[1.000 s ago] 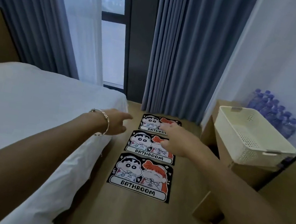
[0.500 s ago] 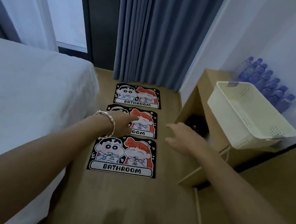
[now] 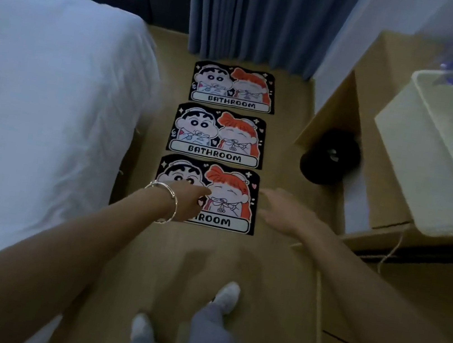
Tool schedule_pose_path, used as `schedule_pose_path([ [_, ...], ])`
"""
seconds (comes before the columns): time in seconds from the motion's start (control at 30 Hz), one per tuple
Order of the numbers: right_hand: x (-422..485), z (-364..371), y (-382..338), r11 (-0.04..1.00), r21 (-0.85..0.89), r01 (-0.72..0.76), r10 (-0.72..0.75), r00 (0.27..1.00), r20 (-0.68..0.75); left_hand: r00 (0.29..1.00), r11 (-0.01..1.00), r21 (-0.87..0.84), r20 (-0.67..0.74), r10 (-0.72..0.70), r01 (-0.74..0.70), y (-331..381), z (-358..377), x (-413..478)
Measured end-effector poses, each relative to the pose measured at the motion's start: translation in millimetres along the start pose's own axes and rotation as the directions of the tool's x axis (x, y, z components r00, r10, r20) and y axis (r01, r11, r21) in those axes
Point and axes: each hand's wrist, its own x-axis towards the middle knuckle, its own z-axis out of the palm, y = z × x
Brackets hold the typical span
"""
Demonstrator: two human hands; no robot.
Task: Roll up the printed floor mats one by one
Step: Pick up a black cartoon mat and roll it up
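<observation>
- I see three mats flat in a row on the floor (image 3: 206, 259) beside the bed (image 3: 39, 99): near mat (image 3: 229, 201), middle mat (image 3: 217, 136), far mat (image 3: 233, 87) at the curtain end.
- Left hand (image 3: 188, 199) over near mat's left half, fingers straight, together, holding nothing; can't tell if touching.
- Right hand (image 3: 281, 211) just off its right edge, fingers loosely spread, empty.

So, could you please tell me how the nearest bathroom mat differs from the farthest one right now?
The nearest mat has its lettering partly hidden by the left hand; the farthest mat shows in full. The nearest mat lies alongside the bed; the farthest mat lies past the bed's corner, just before the curtain. Both lie flat, unrolled, with the same cartoon print.
</observation>
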Motion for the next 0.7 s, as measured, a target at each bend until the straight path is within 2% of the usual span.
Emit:
schedule_pose_path([
  [0.1,56,17,-6,0.997,0.032,0.074,-0.076,0.992,0.101,0.993,0.991,-0.057,0.019,-0.12,0.121,-25,6,30],
  [0.27,129,67,-17,0.991,0.025,0.129,-0.131,0.968,0.215,0.983,0.976,-0.118,0.049,-0.176,0.181,-51,45,87],
  [0.5,239,161,-17,0.99,0.138,0.008,-0.046,0.961,0.273,0.982,0.971,-0.167,0.103,-0.158,0.174,-112,126,185],
  [0.7,372,283,-33,0.953,0.297,-0.065,-0.014,0.966,0.257,0.985,0.981,-0.105,0.058,-0.159,0.165,-209,209,279],
])
